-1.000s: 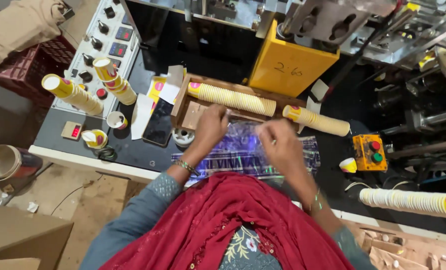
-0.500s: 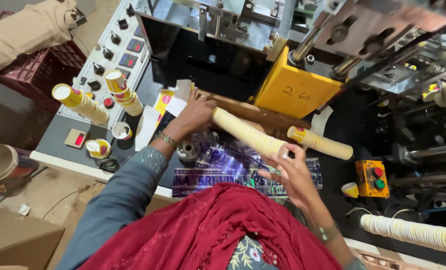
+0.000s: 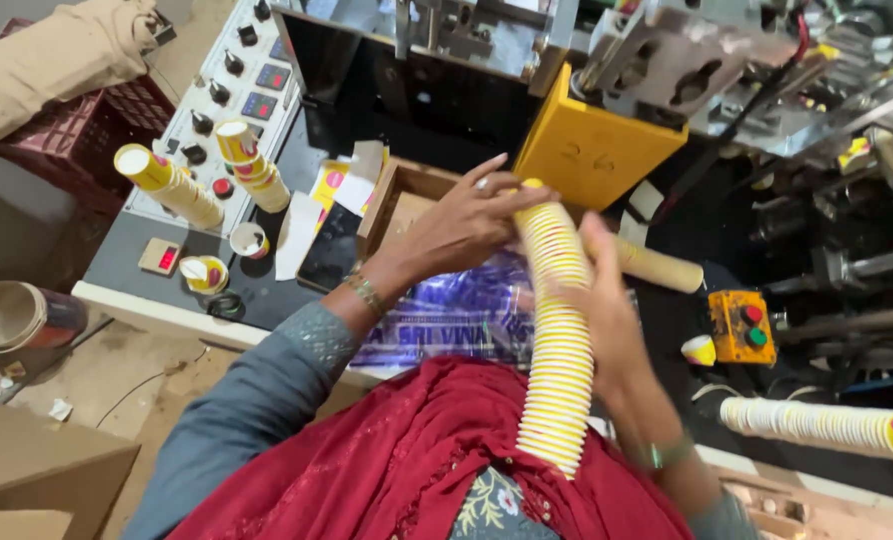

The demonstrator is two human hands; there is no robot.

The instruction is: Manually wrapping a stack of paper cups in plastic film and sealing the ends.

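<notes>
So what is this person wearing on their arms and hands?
The left arm has a grey-blue long sleeve with a patterned cuff, and a metal bangle at the wrist. The left hand bears a ring on one finger. The right hand is bare, with a greenish bangle at its wrist. A red shawl drapes over the front.

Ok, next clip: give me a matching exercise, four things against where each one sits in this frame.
Things:
1. long stack of paper cups
2. yellow box
3. small button box
4. maroon crate

Places:
A. far left, under a beige sack
B. held between left hand and right hand
C. right of the hands, on the dark bench
D. behind the hands, against the machine

Pairs: 1-B, 2-D, 3-C, 4-A
</notes>
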